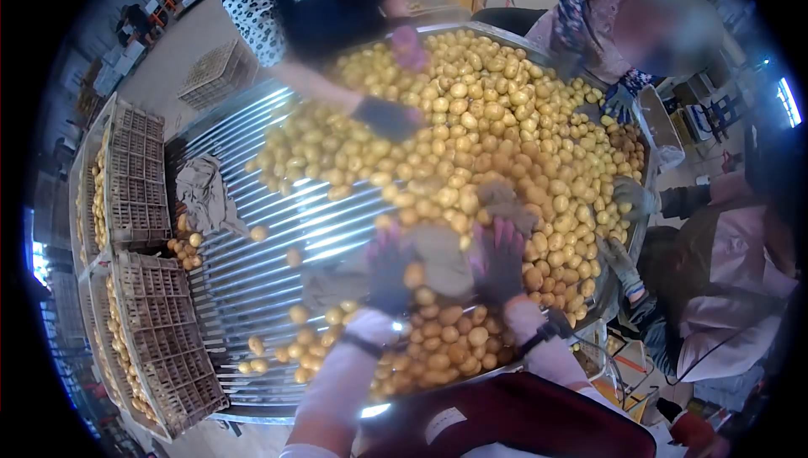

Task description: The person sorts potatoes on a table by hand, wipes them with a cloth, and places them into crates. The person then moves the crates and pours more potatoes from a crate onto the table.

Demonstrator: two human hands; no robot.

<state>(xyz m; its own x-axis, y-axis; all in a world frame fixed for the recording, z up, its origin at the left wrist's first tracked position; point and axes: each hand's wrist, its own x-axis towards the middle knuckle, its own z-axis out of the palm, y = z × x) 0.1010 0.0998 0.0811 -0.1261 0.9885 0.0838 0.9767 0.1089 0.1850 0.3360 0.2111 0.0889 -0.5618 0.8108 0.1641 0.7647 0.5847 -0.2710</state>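
Observation:
My left hand (389, 277), in a dark glove with pink fingertips, lies with fingers stretched forward beside a grey-brown cloth (442, 260). On the cloth's other side is my right hand (498, 263), gloved the same way, its fingers spread and flat. Both hands seem to touch the cloth, slightly blurred; whether they grip its edges is hard to see. Part of the cloth is bunched among the potatoes (488, 87) beyond my right hand. More potatoes (446, 340) lie between my forearms, close to the near edge.
A slatted metal sorting table (244, 281) carries the heap. Crates of potatoes (160, 332) stand along the left, near a crumpled cloth (202, 193). Across the table, a co-worker's gloved hand (387, 119) reaches into the heap; other workers' gloved hands (633, 197) work on the right.

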